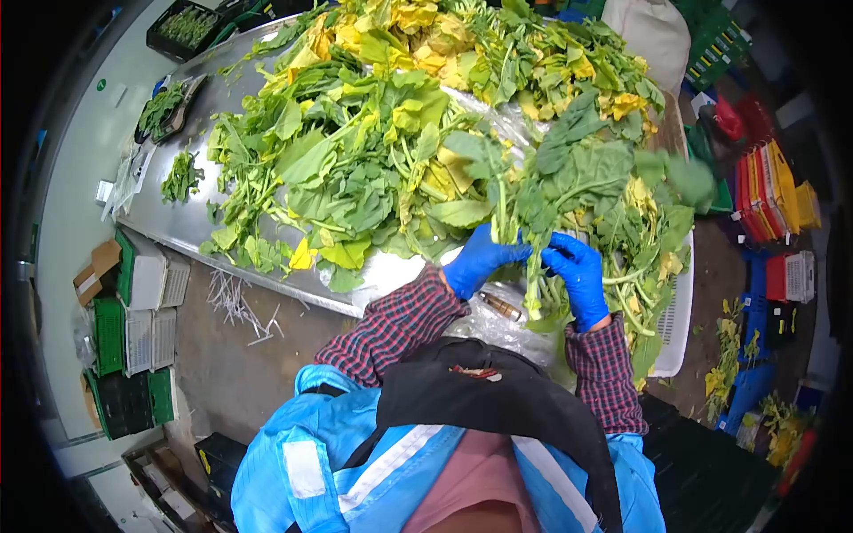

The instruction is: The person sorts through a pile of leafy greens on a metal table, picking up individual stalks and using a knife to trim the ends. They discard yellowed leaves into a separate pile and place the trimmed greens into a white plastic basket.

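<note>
My left hand (pixel 484 263), in a blue glove, is closed round the pale stems of a bunch of leafy greens (pixel 502 206) near the table's front edge. Close beside it my gloved right hand (pixel 579 275) has its fingers bent together at a leafy green stalk (pixel 533 282); the fingertips partly hide what they pinch. Large dark green leaves (pixel 586 169) spread above both hands. Below them lie clear plastic film (pixel 511 333) and a brownish cylindrical object (pixel 500 306), whose kind I cannot make out.
A big heap of greens (pixel 346 169), with yellowed leaves (pixel 435 40) at the back, covers much of the metal table (pixel 311 289). A white tray (pixel 680 320) holds more greens at right. Crates (pixel 147 306) stand left, and coloured crates (pixel 764 191) right. White strips (pixel 244 306) lie at the left.
</note>
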`<control>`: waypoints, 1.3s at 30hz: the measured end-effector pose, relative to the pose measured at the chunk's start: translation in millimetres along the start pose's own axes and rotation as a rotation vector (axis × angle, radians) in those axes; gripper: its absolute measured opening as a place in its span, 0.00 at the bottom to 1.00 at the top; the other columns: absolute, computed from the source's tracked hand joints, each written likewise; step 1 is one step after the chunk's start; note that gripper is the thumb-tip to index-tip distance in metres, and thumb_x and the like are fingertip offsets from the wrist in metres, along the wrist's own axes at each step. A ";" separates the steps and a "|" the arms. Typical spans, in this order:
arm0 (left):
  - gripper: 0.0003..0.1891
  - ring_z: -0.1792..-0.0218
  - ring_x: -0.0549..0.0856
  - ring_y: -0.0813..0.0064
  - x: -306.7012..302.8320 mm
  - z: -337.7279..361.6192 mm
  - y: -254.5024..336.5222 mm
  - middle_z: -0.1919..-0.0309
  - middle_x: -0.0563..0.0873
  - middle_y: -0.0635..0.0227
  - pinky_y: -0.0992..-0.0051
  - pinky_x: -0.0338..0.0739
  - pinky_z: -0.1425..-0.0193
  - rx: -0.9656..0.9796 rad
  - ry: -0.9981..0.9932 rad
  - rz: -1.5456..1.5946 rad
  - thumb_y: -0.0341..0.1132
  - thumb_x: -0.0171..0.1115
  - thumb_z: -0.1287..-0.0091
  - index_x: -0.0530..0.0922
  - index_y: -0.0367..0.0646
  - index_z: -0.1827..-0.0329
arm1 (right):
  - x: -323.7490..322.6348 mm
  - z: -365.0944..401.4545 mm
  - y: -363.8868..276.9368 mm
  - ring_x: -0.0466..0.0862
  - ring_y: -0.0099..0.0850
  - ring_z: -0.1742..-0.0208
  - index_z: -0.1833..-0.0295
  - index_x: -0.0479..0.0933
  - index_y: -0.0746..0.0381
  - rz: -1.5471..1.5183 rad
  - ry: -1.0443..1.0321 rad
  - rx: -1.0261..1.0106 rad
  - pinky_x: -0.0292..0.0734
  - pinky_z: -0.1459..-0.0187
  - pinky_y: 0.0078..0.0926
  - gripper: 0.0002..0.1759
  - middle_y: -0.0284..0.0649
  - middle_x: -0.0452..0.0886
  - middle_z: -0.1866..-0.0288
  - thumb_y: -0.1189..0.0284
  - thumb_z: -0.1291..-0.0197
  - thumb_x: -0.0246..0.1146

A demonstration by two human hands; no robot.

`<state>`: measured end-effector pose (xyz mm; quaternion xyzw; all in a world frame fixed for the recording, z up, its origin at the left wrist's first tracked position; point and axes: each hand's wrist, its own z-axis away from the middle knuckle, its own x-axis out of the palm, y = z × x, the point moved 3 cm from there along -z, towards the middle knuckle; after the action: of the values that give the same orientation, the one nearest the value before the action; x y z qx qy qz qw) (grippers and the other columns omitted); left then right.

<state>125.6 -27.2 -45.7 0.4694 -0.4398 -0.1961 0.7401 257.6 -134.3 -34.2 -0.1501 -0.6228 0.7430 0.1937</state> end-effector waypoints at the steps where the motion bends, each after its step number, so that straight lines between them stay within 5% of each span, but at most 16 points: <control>1: 0.17 0.60 0.80 0.79 0.3 3.2 5.4 0.61 0.82 0.69 0.78 0.74 0.54 0.000 0.008 0.000 0.29 0.64 0.43 0.74 0.37 0.51 | 2.2 -0.7 -1.8 0.79 0.23 0.68 0.53 0.76 0.69 -0.029 0.015 -0.030 0.76 0.65 0.18 0.15 0.37 0.79 0.66 0.79 0.48 0.64; 6: 0.26 0.57 0.80 0.78 -2.6 4.5 6.3 0.58 0.82 0.68 0.77 0.74 0.50 0.024 -0.069 -0.013 0.25 0.67 0.48 0.70 0.37 0.44 | 14.6 -1.7 0.3 0.78 0.23 0.69 0.53 0.75 0.69 0.013 0.109 -0.179 0.76 0.66 0.20 0.18 0.35 0.77 0.67 0.79 0.52 0.65; 11: 0.22 0.61 0.81 0.78 5.2 2.6 5.7 0.59 0.82 0.68 0.76 0.77 0.56 0.069 0.050 -0.029 0.23 0.68 0.49 0.75 0.37 0.49 | 15.0 0.0 -6.7 0.78 0.21 0.66 0.57 0.75 0.67 0.345 0.138 -0.006 0.75 0.66 0.20 0.14 0.37 0.78 0.66 0.77 0.50 0.65; 12: 0.19 0.62 0.81 0.78 4.8 3.2 4.0 0.61 0.83 0.69 0.77 0.77 0.57 0.038 0.108 0.010 0.23 0.67 0.48 0.76 0.37 0.51 | 16.5 -1.1 15.1 0.77 0.21 0.65 0.59 0.75 0.66 -0.093 0.250 -0.091 0.74 0.65 0.21 0.11 0.37 0.78 0.65 0.74 0.49 0.63; 13: 0.18 0.59 0.81 0.77 1.3 -0.2 0.8 0.60 0.83 0.68 0.77 0.76 0.54 -0.044 0.109 0.078 0.27 0.66 0.44 0.75 0.37 0.50 | 18.6 2.8 -4.2 0.77 0.22 0.64 0.60 0.75 0.66 -0.167 0.120 -0.061 0.74 0.64 0.20 0.08 0.38 0.78 0.62 0.75 0.47 0.61; 17: 0.17 0.61 0.81 0.77 -44.8 -14.9 2.8 0.60 0.82 0.67 0.78 0.77 0.57 0.222 0.302 0.150 0.26 0.64 0.43 0.75 0.37 0.51 | -73.8 6.9 39.4 0.78 0.27 0.61 0.52 0.72 0.65 0.328 0.321 -0.593 0.76 0.60 0.23 0.12 0.39 0.78 0.60 0.72 0.39 0.53; 19: 0.18 0.61 0.82 0.77 -58.2 -9.0 14.5 0.60 0.82 0.67 0.78 0.77 0.56 0.206 0.279 0.282 0.26 0.65 0.44 0.74 0.37 0.50 | -155.1 12.7 28.9 0.79 0.31 0.57 0.44 0.71 0.64 -0.762 0.197 -0.188 0.76 0.54 0.26 0.18 0.43 0.79 0.56 0.66 0.35 0.51; 21: 0.20 0.61 0.82 0.76 -53.0 1.1 23.8 0.58 0.82 0.65 0.78 0.78 0.54 0.185 0.278 0.301 0.24 0.64 0.45 0.73 0.36 0.48 | -170.7 12.6 4.1 0.79 0.33 0.55 0.38 0.67 0.64 -0.999 0.201 0.157 0.76 0.49 0.27 0.23 0.45 0.78 0.53 0.61 0.32 0.48; 22: 0.20 0.60 0.82 0.76 -49.1 2.2 24.2 0.57 0.82 0.65 0.78 0.78 0.54 0.176 0.271 0.262 0.23 0.64 0.46 0.74 0.36 0.48 | -154.2 7.5 -1.2 0.80 0.29 0.56 0.39 0.68 0.63 -0.522 0.460 0.178 0.75 0.50 0.22 0.23 0.42 0.79 0.53 0.60 0.34 0.51; 24: 0.21 0.60 0.82 0.76 -35.0 5.5 26.9 0.55 0.82 0.64 0.78 0.78 0.52 0.114 0.254 0.218 0.21 0.64 0.47 0.74 0.35 0.48 | -85.1 6.6 -25.8 0.79 0.23 0.54 0.39 0.69 0.60 0.096 0.192 0.138 0.73 0.52 0.19 0.22 0.35 0.80 0.55 0.67 0.38 0.53; 26: 0.18 0.62 0.82 0.78 -22.3 3.4 15.4 0.60 0.83 0.66 0.80 0.77 0.56 0.058 0.211 0.245 0.24 0.64 0.46 0.75 0.35 0.51 | -12.4 7.3 -37.9 0.77 0.21 0.53 0.37 0.68 0.61 0.099 0.030 -0.058 0.71 0.50 0.17 0.25 0.36 0.79 0.53 0.76 0.43 0.59; 29: 0.15 0.65 0.81 0.80 -7.1 5.9 4.2 0.64 0.83 0.69 0.83 0.75 0.62 -0.012 0.170 0.271 0.26 0.62 0.43 0.76 0.37 0.52 | 52.8 3.2 -18.9 0.74 0.28 0.49 0.37 0.67 0.62 0.107 -0.104 -0.197 0.69 0.45 0.26 0.31 0.38 0.76 0.48 0.74 0.50 0.66; 32: 0.14 0.66 0.81 0.79 -6.5 11.9 4.0 0.65 0.82 0.69 0.83 0.76 0.61 0.029 0.185 0.446 0.26 0.62 0.42 0.75 0.38 0.51 | 64.5 2.2 2.8 0.78 0.29 0.54 0.45 0.70 0.64 0.438 -0.067 -0.261 0.72 0.52 0.27 0.26 0.42 0.79 0.55 0.69 0.50 0.67; 34: 0.16 0.63 0.81 0.78 -10.2 19.3 2.7 0.63 0.82 0.70 0.80 0.76 0.57 -0.168 0.231 0.389 0.27 0.62 0.41 0.75 0.40 0.49 | 74.3 10.2 -3.5 0.78 0.33 0.57 0.48 0.70 0.69 0.603 -0.116 -0.274 0.71 0.55 0.29 0.25 0.47 0.79 0.57 0.67 0.49 0.67; 37: 0.21 0.53 0.80 0.76 -9.5 26.4 -4.4 0.54 0.80 0.69 0.76 0.73 0.48 -0.044 0.177 0.344 0.30 0.64 0.41 0.72 0.41 0.45 | 75.7 5.6 4.3 0.79 0.35 0.60 0.51 0.70 0.69 0.614 -0.217 -0.308 0.71 0.59 0.31 0.22 0.50 0.78 0.60 0.69 0.49 0.66; 39: 0.21 0.55 0.78 0.79 -13.6 32.1 -9.9 0.54 0.80 0.70 0.77 0.74 0.52 -0.138 0.150 0.405 0.34 0.66 0.43 0.74 0.42 0.46 | 76.6 6.2 10.7 0.80 0.34 0.62 0.54 0.74 0.65 0.622 -0.203 -0.350 0.73 0.59 0.29 0.19 0.44 0.80 0.63 0.70 0.51 0.67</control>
<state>92.7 -39.1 -55.0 0.3329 -0.4545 -0.0378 0.8253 186.3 -104.9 -42.3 -0.2884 -0.6811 0.6598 -0.1328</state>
